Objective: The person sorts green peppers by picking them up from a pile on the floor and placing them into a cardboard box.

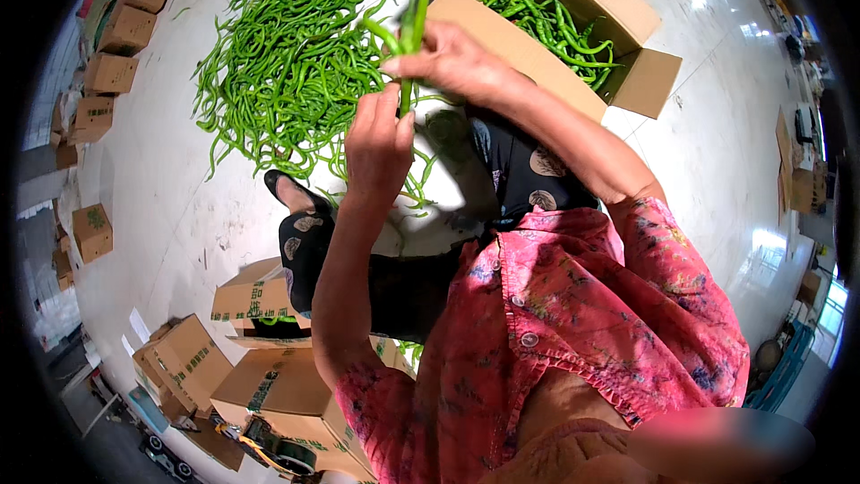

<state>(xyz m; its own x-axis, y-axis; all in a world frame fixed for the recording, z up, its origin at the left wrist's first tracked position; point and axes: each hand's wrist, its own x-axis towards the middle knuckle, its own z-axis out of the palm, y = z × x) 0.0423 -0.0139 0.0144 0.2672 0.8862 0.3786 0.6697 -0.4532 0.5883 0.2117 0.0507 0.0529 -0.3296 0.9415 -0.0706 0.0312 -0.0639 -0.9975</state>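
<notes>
Head view: your right hand [452, 58] and left hand [378, 139] pinch green peppers [412, 22]. Loosen either grip and they'd likely drop onto the floor pile [287, 72] beyond your left hand

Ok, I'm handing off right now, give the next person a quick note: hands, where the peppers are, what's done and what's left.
Left hand: gripping the lower end of a small bunch of green peppers.
Right hand: gripping the same bunch higher up, holding it upright.
Pepper pile: large, loose on the white floor, ahead and left.
Open cardboard box: ahead and right, partly filled with peppers.
Done: some peppers are boxed.
Left: most remain in the pile; the bunch in hand isn't boxed yet.
</notes>
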